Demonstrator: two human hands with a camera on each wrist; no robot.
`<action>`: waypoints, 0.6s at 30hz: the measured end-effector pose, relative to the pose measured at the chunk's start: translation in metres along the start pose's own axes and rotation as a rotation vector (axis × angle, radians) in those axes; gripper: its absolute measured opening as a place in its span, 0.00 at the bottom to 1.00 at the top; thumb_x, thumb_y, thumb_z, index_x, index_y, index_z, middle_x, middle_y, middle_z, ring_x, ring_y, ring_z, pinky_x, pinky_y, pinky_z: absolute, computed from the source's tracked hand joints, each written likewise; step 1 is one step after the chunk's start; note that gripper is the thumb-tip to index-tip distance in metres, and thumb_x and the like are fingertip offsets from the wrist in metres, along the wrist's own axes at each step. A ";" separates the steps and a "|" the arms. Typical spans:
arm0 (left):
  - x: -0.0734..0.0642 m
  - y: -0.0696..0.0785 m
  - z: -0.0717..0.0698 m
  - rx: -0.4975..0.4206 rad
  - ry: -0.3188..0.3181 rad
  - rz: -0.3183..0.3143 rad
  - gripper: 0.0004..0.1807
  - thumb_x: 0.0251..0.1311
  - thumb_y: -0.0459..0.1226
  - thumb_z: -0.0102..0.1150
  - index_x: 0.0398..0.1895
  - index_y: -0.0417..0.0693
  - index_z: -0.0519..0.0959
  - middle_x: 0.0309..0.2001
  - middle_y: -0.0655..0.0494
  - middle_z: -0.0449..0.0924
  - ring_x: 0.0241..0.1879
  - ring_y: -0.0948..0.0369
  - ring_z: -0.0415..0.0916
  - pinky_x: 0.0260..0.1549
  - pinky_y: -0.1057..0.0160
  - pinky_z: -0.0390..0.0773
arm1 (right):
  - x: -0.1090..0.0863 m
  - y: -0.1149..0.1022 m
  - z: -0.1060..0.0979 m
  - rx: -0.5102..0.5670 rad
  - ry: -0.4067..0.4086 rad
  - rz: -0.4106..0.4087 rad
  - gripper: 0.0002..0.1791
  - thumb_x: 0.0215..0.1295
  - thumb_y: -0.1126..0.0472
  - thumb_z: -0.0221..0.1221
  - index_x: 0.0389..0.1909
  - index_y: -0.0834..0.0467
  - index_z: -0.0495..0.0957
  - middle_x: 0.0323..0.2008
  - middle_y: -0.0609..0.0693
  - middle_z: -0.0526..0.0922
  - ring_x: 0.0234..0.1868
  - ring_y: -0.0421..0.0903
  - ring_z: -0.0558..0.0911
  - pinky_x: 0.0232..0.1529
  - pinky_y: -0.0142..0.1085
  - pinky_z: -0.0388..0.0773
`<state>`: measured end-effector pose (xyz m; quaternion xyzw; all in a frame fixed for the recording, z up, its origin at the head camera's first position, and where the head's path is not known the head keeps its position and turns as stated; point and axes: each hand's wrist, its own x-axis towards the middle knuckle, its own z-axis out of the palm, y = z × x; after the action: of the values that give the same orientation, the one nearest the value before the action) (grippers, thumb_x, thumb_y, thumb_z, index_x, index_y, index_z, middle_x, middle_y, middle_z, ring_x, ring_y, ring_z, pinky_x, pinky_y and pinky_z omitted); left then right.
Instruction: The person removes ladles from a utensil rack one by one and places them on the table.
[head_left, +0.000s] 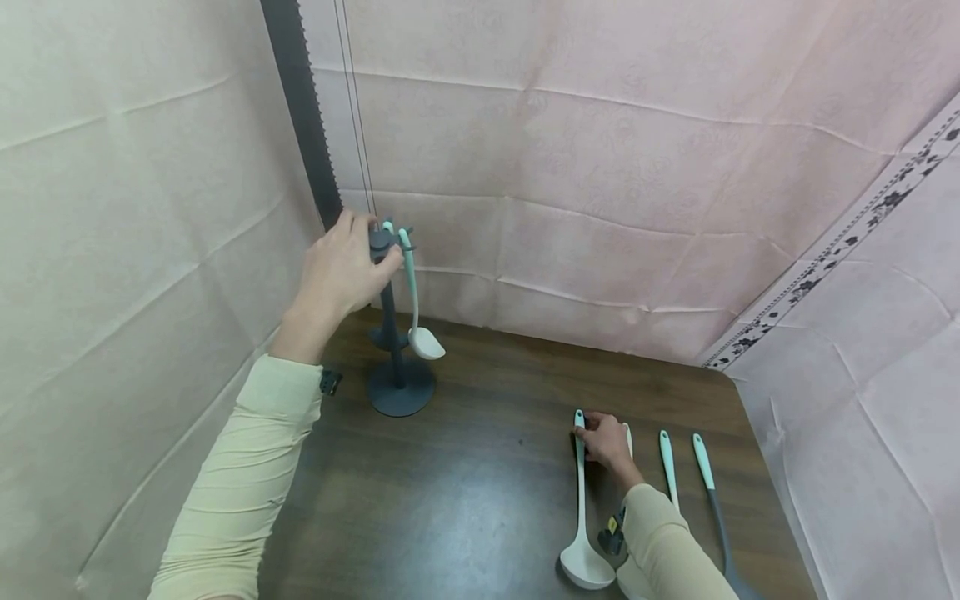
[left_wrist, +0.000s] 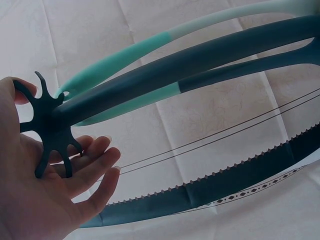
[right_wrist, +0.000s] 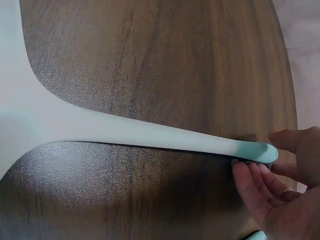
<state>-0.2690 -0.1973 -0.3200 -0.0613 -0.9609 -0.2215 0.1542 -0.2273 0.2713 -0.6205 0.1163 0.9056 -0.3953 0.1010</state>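
My left hand [head_left: 345, 262] grips the top of a dark utensil stand [head_left: 401, 392], its palm over the hooks [left_wrist: 50, 120]. From the stand hang a white ladle [head_left: 426, 342] with a mint handle and a dark utensil [left_wrist: 250, 67] with a mint handle end. On the table at right, my right hand [head_left: 606, 440] pinches the mint handle end of another white ladle [head_left: 587, 567]. In the right wrist view, its fingertips [right_wrist: 242, 172] lie along the handle end and the thumb is at the other side.
Right of that ladle lie several more mint-handled utensils: one with a white head [head_left: 632, 579], one with a pale shaft [head_left: 667, 458], and one with a dark shaft [head_left: 718, 517]. Cloth-covered walls [head_left: 562, 208] enclose the wooden table [head_left: 450, 467] at the back and both sides.
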 end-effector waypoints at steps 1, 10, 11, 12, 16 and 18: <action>0.000 0.000 0.000 0.000 -0.001 0.000 0.42 0.71 0.60 0.44 0.73 0.34 0.67 0.63 0.37 0.70 0.53 0.44 0.74 0.55 0.40 0.78 | 0.000 0.000 -0.001 -0.002 -0.003 0.003 0.28 0.72 0.60 0.65 0.68 0.69 0.75 0.60 0.72 0.80 0.45 0.57 0.87 0.30 0.41 0.88; -0.001 0.000 0.000 -0.008 0.001 0.003 0.41 0.71 0.59 0.44 0.73 0.34 0.66 0.64 0.37 0.70 0.54 0.43 0.74 0.56 0.40 0.77 | -0.006 -0.011 -0.011 -0.114 -0.094 -0.023 0.42 0.73 0.44 0.63 0.77 0.66 0.63 0.62 0.71 0.76 0.50 0.60 0.84 0.33 0.43 0.88; -0.001 -0.001 0.000 -0.007 0.002 0.003 0.41 0.71 0.59 0.44 0.73 0.34 0.66 0.64 0.37 0.70 0.54 0.44 0.74 0.56 0.40 0.77 | -0.007 -0.013 -0.013 -0.129 -0.101 -0.028 0.44 0.73 0.43 0.64 0.78 0.65 0.62 0.62 0.71 0.76 0.51 0.60 0.83 0.34 0.44 0.88; -0.001 -0.001 0.000 -0.006 0.004 0.003 0.41 0.71 0.59 0.44 0.73 0.34 0.66 0.64 0.37 0.70 0.54 0.44 0.74 0.56 0.40 0.77 | -0.009 -0.016 -0.014 -0.147 -0.107 -0.034 0.46 0.72 0.41 0.64 0.79 0.65 0.61 0.61 0.70 0.77 0.50 0.60 0.83 0.35 0.45 0.88; -0.001 0.000 0.000 -0.005 0.000 0.006 0.42 0.71 0.59 0.44 0.73 0.34 0.66 0.64 0.37 0.70 0.54 0.43 0.74 0.56 0.40 0.77 | -0.014 -0.024 -0.019 -0.211 -0.092 -0.113 0.50 0.70 0.36 0.64 0.79 0.65 0.60 0.61 0.70 0.78 0.55 0.63 0.82 0.50 0.55 0.85; -0.001 0.000 -0.001 -0.007 -0.002 0.005 0.42 0.71 0.59 0.44 0.73 0.34 0.66 0.64 0.37 0.70 0.54 0.43 0.74 0.56 0.40 0.77 | -0.016 -0.030 -0.022 -0.238 -0.075 -0.158 0.52 0.68 0.33 0.64 0.79 0.65 0.61 0.64 0.71 0.77 0.61 0.66 0.80 0.58 0.61 0.79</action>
<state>-0.2676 -0.1974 -0.3197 -0.0644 -0.9601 -0.2246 0.1536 -0.2227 0.2661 -0.5808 0.0169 0.9480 -0.2960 0.1161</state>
